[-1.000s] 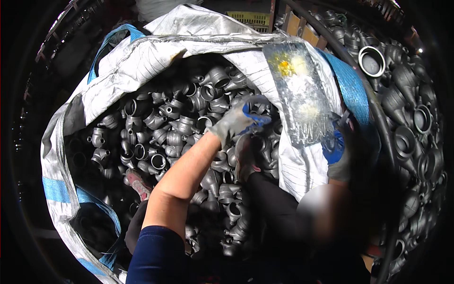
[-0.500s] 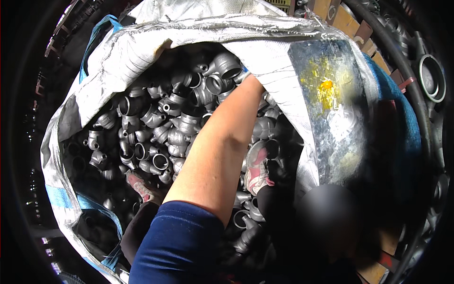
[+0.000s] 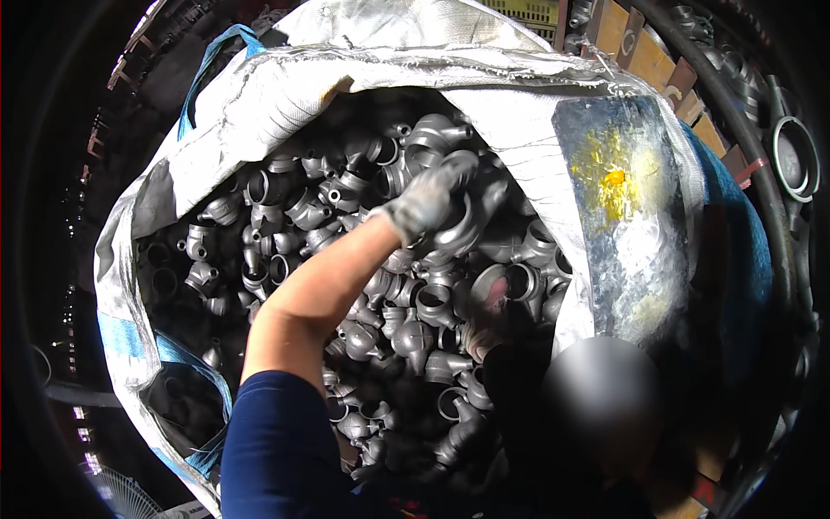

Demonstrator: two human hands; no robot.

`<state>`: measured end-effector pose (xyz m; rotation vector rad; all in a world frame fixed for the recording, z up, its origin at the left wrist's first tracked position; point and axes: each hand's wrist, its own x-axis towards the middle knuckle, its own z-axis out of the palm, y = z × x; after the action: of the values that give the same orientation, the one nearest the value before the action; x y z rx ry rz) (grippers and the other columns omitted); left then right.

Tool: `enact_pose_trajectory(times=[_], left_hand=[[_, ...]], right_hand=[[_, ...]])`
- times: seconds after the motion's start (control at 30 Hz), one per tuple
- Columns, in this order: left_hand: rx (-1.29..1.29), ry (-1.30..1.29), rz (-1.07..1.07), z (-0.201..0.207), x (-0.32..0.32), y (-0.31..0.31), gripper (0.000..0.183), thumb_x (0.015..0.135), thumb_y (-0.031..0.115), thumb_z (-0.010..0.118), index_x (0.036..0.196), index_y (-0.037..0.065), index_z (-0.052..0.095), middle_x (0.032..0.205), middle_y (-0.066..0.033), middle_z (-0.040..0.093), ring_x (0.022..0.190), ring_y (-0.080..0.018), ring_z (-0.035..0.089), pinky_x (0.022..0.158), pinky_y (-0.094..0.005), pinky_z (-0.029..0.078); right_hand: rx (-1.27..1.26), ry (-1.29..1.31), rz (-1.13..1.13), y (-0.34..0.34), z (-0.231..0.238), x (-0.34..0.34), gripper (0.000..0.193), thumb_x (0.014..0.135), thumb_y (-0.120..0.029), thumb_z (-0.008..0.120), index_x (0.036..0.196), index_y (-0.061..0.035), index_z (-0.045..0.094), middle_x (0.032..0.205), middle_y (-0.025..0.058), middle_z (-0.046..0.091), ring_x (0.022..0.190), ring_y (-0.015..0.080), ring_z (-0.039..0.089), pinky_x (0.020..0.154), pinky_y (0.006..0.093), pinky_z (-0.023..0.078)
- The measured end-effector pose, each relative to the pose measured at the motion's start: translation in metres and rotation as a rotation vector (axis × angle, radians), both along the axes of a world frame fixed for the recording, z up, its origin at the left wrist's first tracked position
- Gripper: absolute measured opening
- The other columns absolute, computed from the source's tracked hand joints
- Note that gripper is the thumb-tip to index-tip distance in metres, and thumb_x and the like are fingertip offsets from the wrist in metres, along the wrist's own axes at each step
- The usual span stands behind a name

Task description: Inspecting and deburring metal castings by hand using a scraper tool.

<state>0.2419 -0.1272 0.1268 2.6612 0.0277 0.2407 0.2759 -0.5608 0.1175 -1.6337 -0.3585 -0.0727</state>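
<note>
My left hand (image 3: 424, 203), in a light grey work glove, reaches across from the lower left over a heap of metal pipe fittings (image 3: 411, 342). Its fingers are closed on a grey pipe fitting (image 3: 467, 227) with a round open mouth; both are smeared by motion, so the exact grip is unclear. More fittings lie just beyond and below the hand, including a larger one (image 3: 428, 138) near the bag's far side. My right hand does not show.
A big white woven bag (image 3: 246, 112) with blue straps (image 3: 194, 368) surrounds the fittings. A scuffed dark plate (image 3: 622, 216) with yellow smears rests along its right side. A pink and white shoe (image 3: 491, 294) stands in the heap. A yellow crate (image 3: 529, 12) is behind.
My left hand has come out from beneath the bag's right flap and moved left and nearer, with a fitting in it. The view has shifted slightly.
</note>
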Motion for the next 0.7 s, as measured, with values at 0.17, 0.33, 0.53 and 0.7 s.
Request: enact_pose_trajectory(times=[0.17,0.33,0.53,0.7], left_hand=[[0.348,0.643,-0.156,-0.019,-0.064,0.001,0.055,0.067,0.014,0.062,0.121,0.008,0.053,0.104,-0.0168,0.059,0.099,-0.0314,0.057,0.084,-0.0392,0.046],[0.326,0.46,0.089,0.003,-0.018,-0.002,0.075,0.071,0.043,0.069,0.133,0.012,0.039,0.128,-0.0178,0.046,0.121,-0.0312,0.043,0.098,-0.0416,0.038],[0.425,0.378,0.28,0.012,0.072,0.023,0.091,0.069,0.035,0.071,0.142,0.014,0.02,0.141,-0.0173,0.03,0.13,-0.0356,0.029,0.104,-0.0485,0.029],[0.393,0.491,0.092,-0.053,0.081,0.001,0.099,0.066,0.04,0.071,0.142,0.009,0.016,0.126,-0.0178,0.048,0.111,-0.0337,0.053,0.099,-0.0469,0.036]], right_hand=[[-0.149,-0.134,-0.014,0.001,0.044,-0.013,0.045,0.094,-0.026,0.042,0.128,0.0038,0.04,0.125,0.015,0.047,0.112,0.0228,0.046,0.096,0.0345,0.036],[-0.352,-0.275,0.027,0.02,0.039,-0.002,0.045,0.094,-0.029,0.043,0.125,0.0038,0.044,0.124,0.0143,0.048,0.111,0.0217,0.046,0.095,0.033,0.037],[-0.473,-0.367,-0.008,0.029,0.041,0.001,0.044,0.094,-0.028,0.043,0.125,0.0029,0.044,0.124,0.0137,0.048,0.111,0.0212,0.047,0.095,0.0326,0.038],[-0.565,-0.443,-0.023,0.04,0.042,0.005,0.042,0.094,-0.027,0.044,0.125,0.0023,0.045,0.124,0.0132,0.049,0.111,0.0208,0.047,0.095,0.0323,0.038]])
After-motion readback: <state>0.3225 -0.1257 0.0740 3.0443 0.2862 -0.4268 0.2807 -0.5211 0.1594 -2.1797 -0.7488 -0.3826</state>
